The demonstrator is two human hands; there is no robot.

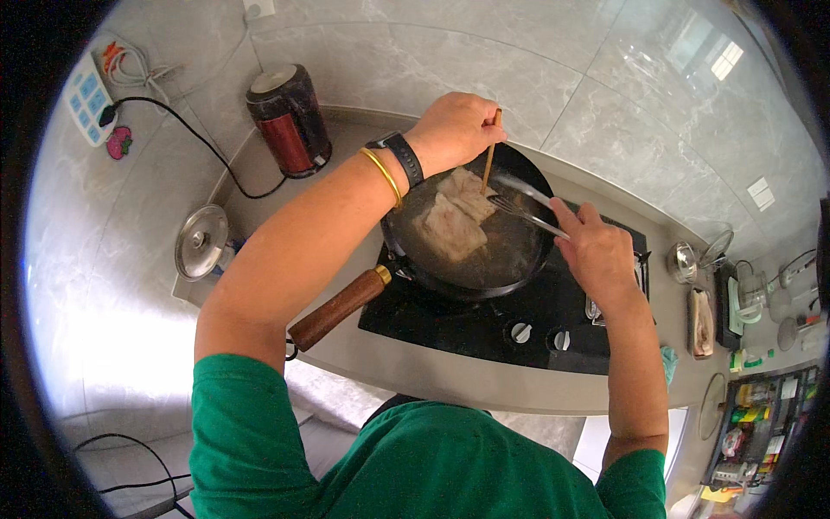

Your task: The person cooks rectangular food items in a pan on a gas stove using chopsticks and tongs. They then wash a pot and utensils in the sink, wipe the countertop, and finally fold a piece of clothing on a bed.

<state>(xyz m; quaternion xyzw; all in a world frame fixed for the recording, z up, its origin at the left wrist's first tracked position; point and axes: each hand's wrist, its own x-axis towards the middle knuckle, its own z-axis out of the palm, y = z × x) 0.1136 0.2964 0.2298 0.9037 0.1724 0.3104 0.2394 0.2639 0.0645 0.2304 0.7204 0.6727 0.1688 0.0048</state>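
Observation:
My left hand [459, 128] grips a thin wooden chopstick [489, 159], held nearly upright over the far side of a black wok [519, 279]. The chopstick's lower end touches the farther of two pale slabs of meat [465, 193]. Nearer to me lies the other slab [450, 230], in cloudy liquid. My right hand [593, 250] holds metal tongs [535, 217] from the right, their slotted end beside the farther slab and their arms apart. Toward the lower left points the wok's wooden handle [340, 310].
The wok stands on a black glass cooktop [441, 331] with white knobs [521, 333]. An electric kettle [288, 123] and a metal lid [202, 242] are at the left. At the right are a steel bowl [682, 262], a long tray [700, 324] and a rack of packets [755, 428]. Tiled walls rise behind.

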